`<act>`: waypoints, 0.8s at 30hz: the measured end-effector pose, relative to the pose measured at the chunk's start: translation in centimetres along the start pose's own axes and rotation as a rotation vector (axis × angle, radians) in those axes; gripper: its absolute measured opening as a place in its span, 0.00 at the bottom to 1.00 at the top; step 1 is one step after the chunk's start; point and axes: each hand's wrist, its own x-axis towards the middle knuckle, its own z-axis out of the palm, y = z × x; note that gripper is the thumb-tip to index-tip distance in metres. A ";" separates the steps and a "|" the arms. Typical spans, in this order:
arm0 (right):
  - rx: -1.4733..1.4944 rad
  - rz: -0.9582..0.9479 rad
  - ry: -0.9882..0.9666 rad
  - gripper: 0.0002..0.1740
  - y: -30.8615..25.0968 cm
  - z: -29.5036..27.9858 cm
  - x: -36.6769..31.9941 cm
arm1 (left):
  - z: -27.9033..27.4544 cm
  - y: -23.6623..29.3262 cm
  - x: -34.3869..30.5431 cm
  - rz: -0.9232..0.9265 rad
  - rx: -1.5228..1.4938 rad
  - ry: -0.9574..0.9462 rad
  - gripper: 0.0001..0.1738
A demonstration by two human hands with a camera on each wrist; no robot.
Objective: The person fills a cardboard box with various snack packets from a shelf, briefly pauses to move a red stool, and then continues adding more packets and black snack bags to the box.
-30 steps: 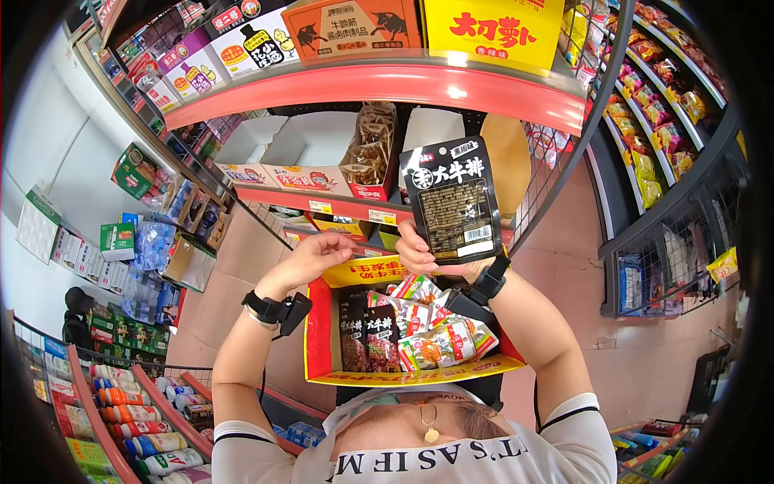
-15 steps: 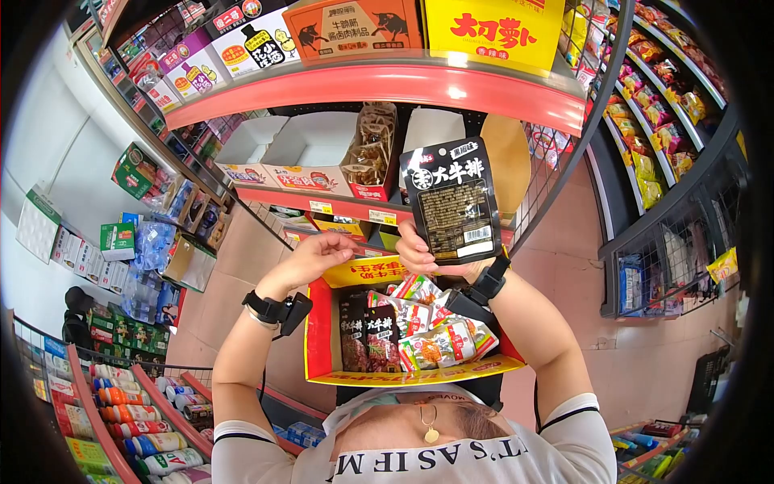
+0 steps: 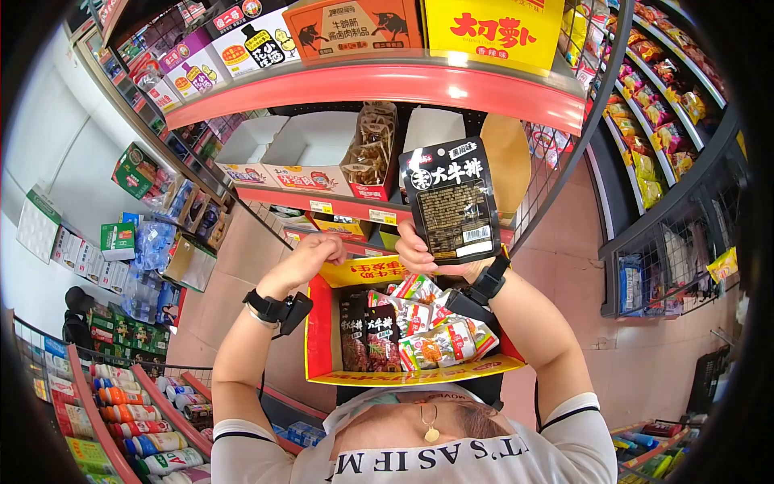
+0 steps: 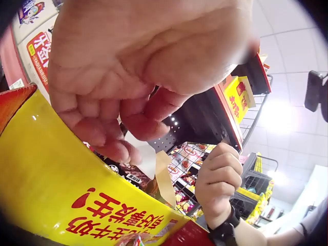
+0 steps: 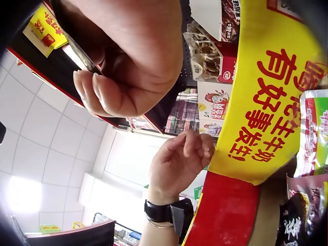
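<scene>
My right hand point(image 3: 417, 251) pinches a black packet point(image 3: 453, 206) with white lettering by its lower left edge, held upright above the open yellow-and-red box point(image 3: 322, 327). In the right wrist view, fingers and thumb of the right hand point(image 5: 130, 66) close on the packet's thin edge point(image 5: 77, 51). Empty and loosely curled, my left hand point(image 3: 313, 256) hovers beside the box's upper left corner. The left wrist view shows the left hand point(image 4: 138, 72) over the yellow flap point(image 4: 56, 169). Inside the box lie dark packets point(image 3: 381, 335) and several white-and-orange packets point(image 3: 439, 345).
Ahead, a red-edged shelf point(image 3: 379, 90) carries snack boxes, with opened cartons point(image 3: 310, 153) on the level below. Hanging snack bags point(image 3: 653, 137) line a rack at right. Bottles point(image 3: 133, 413) fill shelves at lower left. Stacked goods point(image 3: 157, 242) stand by the left wall.
The fingers of my left hand have curled inward from a straighter pose. The right hand and the black packet have stayed practically still.
</scene>
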 end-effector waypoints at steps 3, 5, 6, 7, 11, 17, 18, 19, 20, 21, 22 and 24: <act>0.001 0.003 0.002 0.24 -0.1 0.0 0.0 | 0.3 0.3 -0.1 0.000 0.068 0.040 0.15; 0.003 0.008 0.001 0.24 -0.1 0.0 0.0 | 0.4 0.2 -0.2 -0.009 0.094 0.062 0.15; -0.019 0.027 0.011 0.26 -0.2 -0.1 0.0 | 0.5 0.2 -0.2 -0.013 0.106 0.070 0.16; -0.041 0.045 0.022 0.29 -0.2 -0.2 0.0 | 0.5 0.2 -0.2 -0.017 0.117 0.077 0.16; -0.066 0.043 0.026 0.29 -0.2 -0.1 0.0 | 0.5 0.3 -0.1 -0.015 0.142 0.076 0.16; -0.002 0.012 -0.009 0.23 -0.1 0.1 0.0 | 0.6 0.5 -0.1 0.000 0.193 0.066 0.16; -0.009 0.010 -0.008 0.24 -0.2 0.1 0.0 | 0.5 0.3 0.0 -0.004 0.192 0.061 0.16; -0.015 0.009 -0.008 0.24 -0.2 0.1 0.0 | 0.5 0.2 0.0 -0.007 0.191 0.056 0.16; -0.015 0.009 -0.008 0.24 -0.1 0.1 0.0 | 0.4 0.0 0.1 -0.007 0.192 0.056 0.16; -0.021 0.021 0.014 0.26 -0.1 0.0 -0.1 | 0.3 -0.1 0.1 0.002 0.199 0.050 0.16; -0.027 0.034 0.037 0.28 -0.1 -0.1 -0.1 | 0.3 -0.2 0.1 0.012 0.207 0.044 0.16; -0.042 0.032 0.042 0.28 -0.1 -0.1 -0.1 | 0.4 0.0 0.1 0.010 0.210 0.048 0.16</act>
